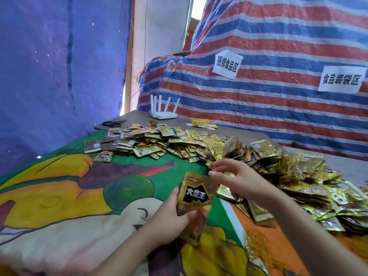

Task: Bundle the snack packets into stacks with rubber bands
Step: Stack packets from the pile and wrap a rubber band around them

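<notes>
The gold snack-packet stack (196, 194) sits upright in the left hand (169, 226), thumb curled over its lower front, fingers behind. Its long axis runs up and slightly away from the person, with the printed face toward the camera. The right hand (237, 179) hovers just beside the stack's upper right corner, fingertips pinched together on what looks like a thin rubber band (214, 167); the band is little more than a faint line, so I can't be sure of its loop. The right hand is plainly the nearer one to the stack's free top end, and that, I'd judge, is where a band would have to go over.

How many packets the stack holds is hidden, since only the front one shows. Beyond the hands, the loose packet pile (229, 148) spreads over the cartoon-print cloth (79, 196). Farther back lie scissors (113, 123) and a white router (164, 110).
</notes>
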Demonstrator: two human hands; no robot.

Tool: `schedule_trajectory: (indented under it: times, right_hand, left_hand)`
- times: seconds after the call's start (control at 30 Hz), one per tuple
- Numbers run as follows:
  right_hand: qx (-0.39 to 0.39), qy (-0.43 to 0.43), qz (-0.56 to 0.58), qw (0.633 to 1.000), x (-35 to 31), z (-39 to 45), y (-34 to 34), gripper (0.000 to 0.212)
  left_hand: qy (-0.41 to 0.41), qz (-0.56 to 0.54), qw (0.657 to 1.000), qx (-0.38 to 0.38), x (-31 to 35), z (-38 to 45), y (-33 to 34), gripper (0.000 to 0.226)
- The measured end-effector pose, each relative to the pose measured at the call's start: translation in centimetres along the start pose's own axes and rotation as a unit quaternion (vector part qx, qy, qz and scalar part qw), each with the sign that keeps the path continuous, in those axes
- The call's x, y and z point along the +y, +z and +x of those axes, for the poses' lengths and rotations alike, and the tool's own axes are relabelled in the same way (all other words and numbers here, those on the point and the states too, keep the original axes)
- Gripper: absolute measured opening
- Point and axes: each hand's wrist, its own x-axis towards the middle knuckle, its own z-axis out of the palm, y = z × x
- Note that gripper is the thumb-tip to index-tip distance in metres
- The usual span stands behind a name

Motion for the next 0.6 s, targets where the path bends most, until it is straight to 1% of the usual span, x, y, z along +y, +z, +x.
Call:
schedule_trajectory:
  times: [0.03, 0.07, 0.1, 0.2, 0.23, 0.27, 0.3, 0.33, 0.4, 0.47, 0.53, 0.6]
  right_hand:
    - [-0.029, -0.022, -0.083, 0.996, -1.4, 0.4, -0.9, 0.034]
    - [-0.061, -0.042, -0.159, 0.985, -2.7, 0.8, -1.4, 0.04]
    - [-0.093, -0.062, -0.237, 0.965, -4.0, 1.1, -1.7, 0.046]
    - [-0.18, -0.096, -0.442, 0.873, -6.6, 2.1, -0.4, 0.058]
    - [-0.208, -0.092, -0.485, 0.844, -6.9, 2.3, 0.3, 0.059]
    - [-0.233, -0.081, -0.508, 0.825, -6.9, 2.6, 0.9, 0.056]
    - [-0.255, -0.063, -0.508, 0.821, -6.7, 2.9, 1.1, 0.05]
    - [-0.275, -0.036, -0.481, 0.831, -6.6, 3.1, 1.0, 0.043]
    - [-0.309, 0.025, -0.38, 0.871, -6.2, 3.5, 0.2, 0.033]
    - [-0.314, 0.059, -0.27, 0.908, -5.2, 3.6, -0.4, 0.034]
    - [-0.301, 0.059, -0.15, 0.94, -3.8, 3.2, 0.0, 0.038]
    - [-0.282, 0.033, -0.002, 0.959, -2.0, 2.3, 0.9, 0.039]
  left_hand:
    - [0.018, 0.024, 1.0, -0.007, 0.5, 0.1, 0.0, 0.046]
    - [0.032, 0.044, 0.998, -0.019, 0.9, 0.2, 0.0, 0.047]
    - [0.042, 0.068, 0.996, -0.034, 1.2, 0.4, 0.1, 0.046]
    - [0.067, 0.147, 0.985, -0.068, 1.9, 0.6, 0.4, 0.048]
    - [0.073, 0.164, 0.982, -0.067, 2.0, 0.6, 0.4, 0.048]
    - [0.077, 0.17, 0.981, -0.059, 2.0, 0.5, 0.4, 0.047]
    - [0.077, 0.167, 0.982, -0.047, 1.9, 0.4, 0.3, 0.045]
    - [0.075, 0.149, 0.985, -0.032, 1.7, 0.3, 0.1, 0.045]
    - [0.065, 0.071, 0.995, 0.003, 1.4, -0.1, -0.1, 0.053]
    - [0.06, 0.003, 0.998, 0.03, 1.1, -0.4, -0.3, 0.064]
    - [0.053, -0.034, 0.997, 0.035, 1.0, -0.6, -0.3, 0.064]
    - [0.026, -0.063, 0.996, 0.052, 0.8, -0.8, -0.4, 0.051]
